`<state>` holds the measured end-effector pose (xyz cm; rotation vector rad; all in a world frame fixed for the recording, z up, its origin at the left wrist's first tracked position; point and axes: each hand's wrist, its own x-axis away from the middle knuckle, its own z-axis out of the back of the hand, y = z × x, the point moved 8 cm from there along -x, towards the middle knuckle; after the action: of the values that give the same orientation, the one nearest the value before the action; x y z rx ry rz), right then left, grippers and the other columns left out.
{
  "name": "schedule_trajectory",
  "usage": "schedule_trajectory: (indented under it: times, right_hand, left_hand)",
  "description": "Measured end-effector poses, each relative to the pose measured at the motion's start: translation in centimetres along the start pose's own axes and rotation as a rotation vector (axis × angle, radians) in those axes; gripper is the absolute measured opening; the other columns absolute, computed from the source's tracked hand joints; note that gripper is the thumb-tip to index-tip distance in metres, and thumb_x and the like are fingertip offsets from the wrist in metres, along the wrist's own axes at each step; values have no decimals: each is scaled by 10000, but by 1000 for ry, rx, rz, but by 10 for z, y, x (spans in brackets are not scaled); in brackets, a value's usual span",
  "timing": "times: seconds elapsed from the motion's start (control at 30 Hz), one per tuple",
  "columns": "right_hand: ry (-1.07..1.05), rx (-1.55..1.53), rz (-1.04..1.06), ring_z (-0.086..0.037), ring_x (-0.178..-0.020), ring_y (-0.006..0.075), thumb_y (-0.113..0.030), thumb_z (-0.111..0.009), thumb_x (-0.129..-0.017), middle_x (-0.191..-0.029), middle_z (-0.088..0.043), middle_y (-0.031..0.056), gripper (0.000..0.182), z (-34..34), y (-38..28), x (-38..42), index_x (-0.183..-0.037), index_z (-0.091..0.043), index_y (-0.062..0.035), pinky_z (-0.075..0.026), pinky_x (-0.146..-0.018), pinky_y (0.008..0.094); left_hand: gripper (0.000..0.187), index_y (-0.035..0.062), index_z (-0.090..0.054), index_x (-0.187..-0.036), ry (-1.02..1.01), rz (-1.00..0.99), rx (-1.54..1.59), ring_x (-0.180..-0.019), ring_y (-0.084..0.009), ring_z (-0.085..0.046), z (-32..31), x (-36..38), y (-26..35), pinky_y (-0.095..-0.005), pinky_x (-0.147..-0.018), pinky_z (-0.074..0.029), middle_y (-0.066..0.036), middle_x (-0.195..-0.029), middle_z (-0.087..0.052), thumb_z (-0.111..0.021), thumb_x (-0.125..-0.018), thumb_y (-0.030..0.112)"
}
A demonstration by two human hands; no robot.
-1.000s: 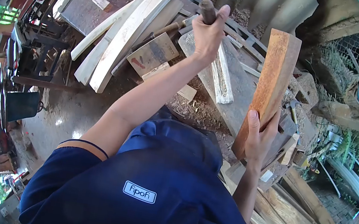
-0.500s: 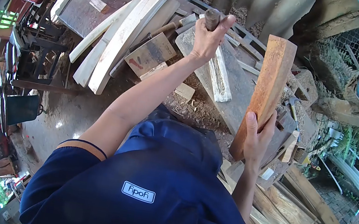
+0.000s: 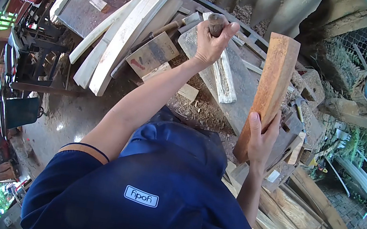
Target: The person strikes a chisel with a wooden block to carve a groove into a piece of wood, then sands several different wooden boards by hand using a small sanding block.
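My left hand (image 3: 210, 45) is closed around a worn, round wooden handle (image 3: 215, 23), like a chisel's, with its butt end facing up; the tool's lower end is hidden below the fist. Under and just beyond this hand lies a pale, rough-cut wooden piece (image 3: 224, 80) on a grey board (image 3: 242, 69). My right hand (image 3: 261, 138) grips a thick reddish-brown wooden block (image 3: 274, 76) near its lower end, thumb on the near face. The block stands tilted to the right of my left hand, apart from the handle.
Long pale curved timbers (image 3: 130, 40) lie to the left beside a square wooden block (image 3: 153, 55). A hammer (image 3: 300, 103) rests among shavings at the right. Planks (image 3: 301, 215) are stacked at the lower right, and a dark green seat (image 3: 20, 111) stands at the left.
Very little differs. The wooden block in my right hand has shifted slightly left, and the whole view has moved a touch. Both hands keep their grip.
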<state>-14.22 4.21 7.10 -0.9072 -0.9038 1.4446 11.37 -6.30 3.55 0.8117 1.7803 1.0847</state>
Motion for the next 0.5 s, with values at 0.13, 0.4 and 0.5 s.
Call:
schedule_trajectory:
  times: [0.13,0.4,0.5]
  right_hand:
    - [-62,9,-41,-629,-933,232,-422,-717,-868,-994,-653,200,637,-5,-9,-5,-1215,-500,66,-491,-835,361]
    - [39,-325,428,-682,-798,237,-349,-765,-830,-868,-667,198,588,-2,-122,-32,-1164,-502,58,-515,-716,347]
    - [-138,165,477,-688,-681,324,-328,-774,-805,-759,-657,206,568,-26,-130,-41,-1144,-506,41,-519,-632,384]
  left_hand:
    - [486,99,-453,-622,-88,55,-63,-443,-63,-440,-7,1,4,-236,-426,-346,24,-521,-466,-702,-914,397]
    - [360,20,-664,-792,-284,212,-172,-636,-82,-519,-30,17,2,-289,-609,-462,15,-641,-579,-716,-901,360]
    - [287,9,-690,-863,-239,106,-312,-697,-91,-574,-28,24,14,-294,-675,-502,-15,-689,-635,-699,-908,293]
